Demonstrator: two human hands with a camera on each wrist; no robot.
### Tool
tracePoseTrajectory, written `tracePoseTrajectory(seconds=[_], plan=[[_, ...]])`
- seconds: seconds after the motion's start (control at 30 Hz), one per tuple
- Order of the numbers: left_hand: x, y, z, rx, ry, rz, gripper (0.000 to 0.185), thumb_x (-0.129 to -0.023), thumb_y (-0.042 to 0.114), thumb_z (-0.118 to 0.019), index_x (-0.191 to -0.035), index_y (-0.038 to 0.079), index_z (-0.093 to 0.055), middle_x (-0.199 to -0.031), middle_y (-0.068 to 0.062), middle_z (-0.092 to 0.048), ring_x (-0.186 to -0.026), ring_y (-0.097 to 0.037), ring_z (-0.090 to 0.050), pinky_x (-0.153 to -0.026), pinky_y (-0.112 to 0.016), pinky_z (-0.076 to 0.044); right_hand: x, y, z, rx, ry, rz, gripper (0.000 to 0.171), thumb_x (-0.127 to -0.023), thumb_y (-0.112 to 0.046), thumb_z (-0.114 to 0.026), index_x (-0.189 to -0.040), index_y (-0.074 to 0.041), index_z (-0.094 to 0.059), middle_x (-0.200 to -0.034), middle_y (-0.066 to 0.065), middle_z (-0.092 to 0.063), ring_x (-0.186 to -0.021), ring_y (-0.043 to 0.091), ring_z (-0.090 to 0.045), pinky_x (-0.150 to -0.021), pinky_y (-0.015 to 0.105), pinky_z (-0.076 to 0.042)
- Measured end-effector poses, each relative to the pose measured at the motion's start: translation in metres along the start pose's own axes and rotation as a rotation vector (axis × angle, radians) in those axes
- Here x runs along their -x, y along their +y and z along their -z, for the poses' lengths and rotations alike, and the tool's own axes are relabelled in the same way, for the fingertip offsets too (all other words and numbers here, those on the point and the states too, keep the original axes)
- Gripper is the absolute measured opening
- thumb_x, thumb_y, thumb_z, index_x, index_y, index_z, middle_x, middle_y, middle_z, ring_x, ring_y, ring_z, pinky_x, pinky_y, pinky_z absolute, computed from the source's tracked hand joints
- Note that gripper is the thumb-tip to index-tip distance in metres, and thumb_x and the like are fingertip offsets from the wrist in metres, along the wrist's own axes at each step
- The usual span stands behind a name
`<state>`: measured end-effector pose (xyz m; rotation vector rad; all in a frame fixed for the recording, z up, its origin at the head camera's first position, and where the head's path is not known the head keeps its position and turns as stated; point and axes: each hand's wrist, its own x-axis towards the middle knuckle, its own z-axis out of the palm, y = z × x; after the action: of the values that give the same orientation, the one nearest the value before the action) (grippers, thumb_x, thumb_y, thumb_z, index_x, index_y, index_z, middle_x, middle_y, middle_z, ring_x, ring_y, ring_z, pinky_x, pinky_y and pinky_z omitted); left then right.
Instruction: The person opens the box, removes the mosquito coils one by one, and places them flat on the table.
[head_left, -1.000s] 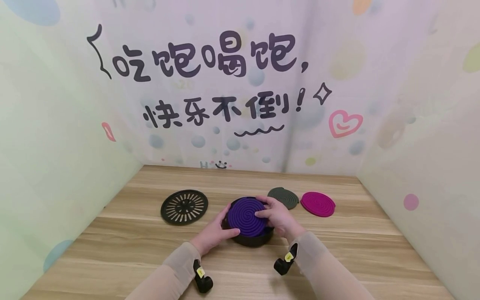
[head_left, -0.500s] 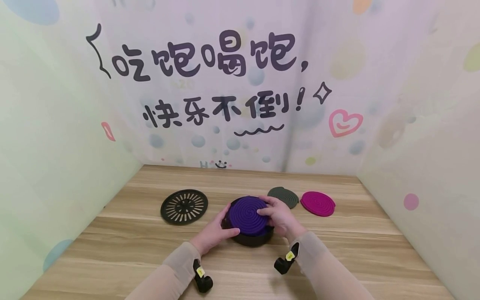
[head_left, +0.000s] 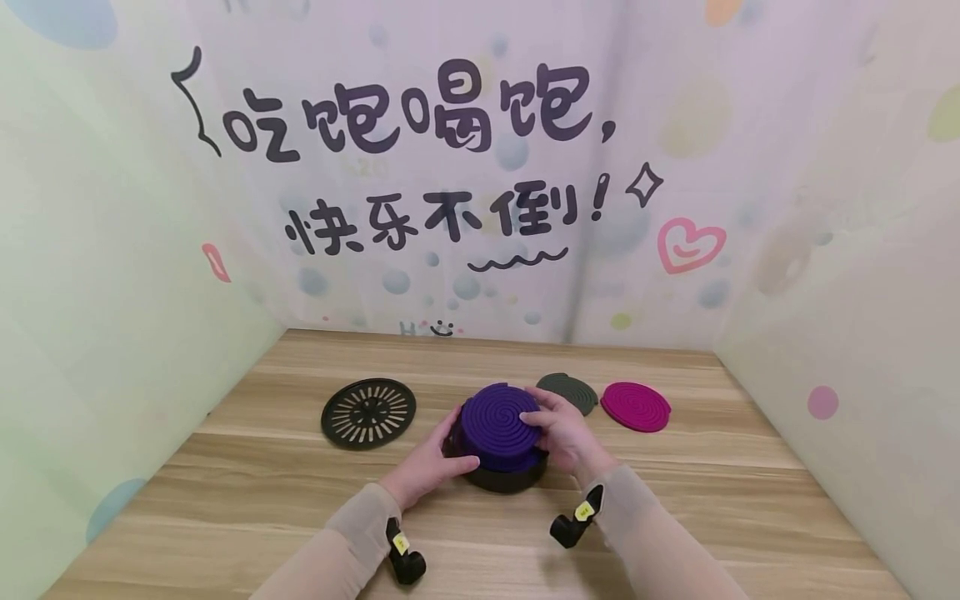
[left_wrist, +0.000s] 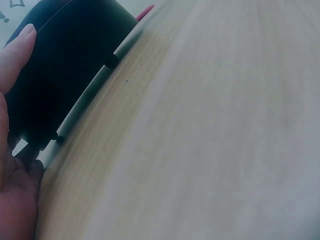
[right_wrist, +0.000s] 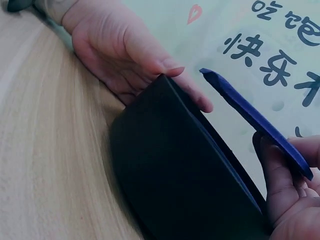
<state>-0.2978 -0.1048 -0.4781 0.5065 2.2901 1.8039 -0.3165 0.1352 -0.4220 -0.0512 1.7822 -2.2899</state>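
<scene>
Between the two hands, in the middle of the wooden table point(head_left: 300, 500), sits a black round holder point(head_left: 506, 477). The left hand point(head_left: 427, 462) cups its near-left wall, thumb and fingers curled against the side. Just across from those fingers, the right hand point(head_left: 566, 433) pinches the edge of a purple spiral disc point(head_left: 498, 423), holding it tilted above the holder's open top, its far edge raised clear of the rim. Beyond the left fingers lies a black slotted lid point(head_left: 368, 413); beyond the right fingers lie a grey-green disc point(head_left: 567, 392) and a magenta disc point(head_left: 636, 407), flat and side by side.
</scene>
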Motion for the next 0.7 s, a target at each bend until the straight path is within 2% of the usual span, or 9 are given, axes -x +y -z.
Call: tracePoseTrajectory(seconds=[0.3, 0.47, 0.7], plan=[[0.001, 0.001, 0.001, 0.031, -0.003, 0.009, 0.098, -0.082, 0.025, -0.078, -0.155, 0.013, -0.014, -0.157, -0.016, -0.019, -0.141, -0.031, -0.023, -0.114, -0.049, -0.017, 0.002, -0.008, 0.014, -0.079, 0.003, 0.028, 0.062, -0.090, 0.008, -0.053, -0.147, 0.000, -0.030, -0.112, 0.003, -0.063, -0.084, 0.008, -0.065, -0.072, 0.022, -0.054], [0.003, 0.002, 0.001, 0.017, 0.004, 0.012, 0.097, -0.082, 0.025, -0.078, -0.155, 0.015, -0.016, -0.158, -0.016, -0.018, -0.142, -0.032, -0.022, -0.114, -0.050, -0.017, 0.003, -0.017, 0.031, -0.120, 0.042, 0.049, 0.059, -0.092, 0.009, -0.051, -0.147, 0.000, -0.030, -0.107, -0.002, -0.064, -0.083, 0.007, -0.065, -0.072, 0.022, -0.054], [0.003, 0.003, 0.001, 0.007, 0.004, 0.027, 0.098, -0.082, 0.027, -0.078, -0.156, 0.016, -0.015, -0.158, -0.015, -0.016, -0.143, -0.033, -0.019, -0.114, -0.052, -0.017, 0.005, -0.026, 0.067, -0.163, 0.120, 0.066, 0.064, -0.094, 0.008, -0.051, -0.150, -0.004, -0.023, -0.105, -0.004, -0.061, -0.085, 0.006, -0.065, -0.076, 0.022, -0.054]])
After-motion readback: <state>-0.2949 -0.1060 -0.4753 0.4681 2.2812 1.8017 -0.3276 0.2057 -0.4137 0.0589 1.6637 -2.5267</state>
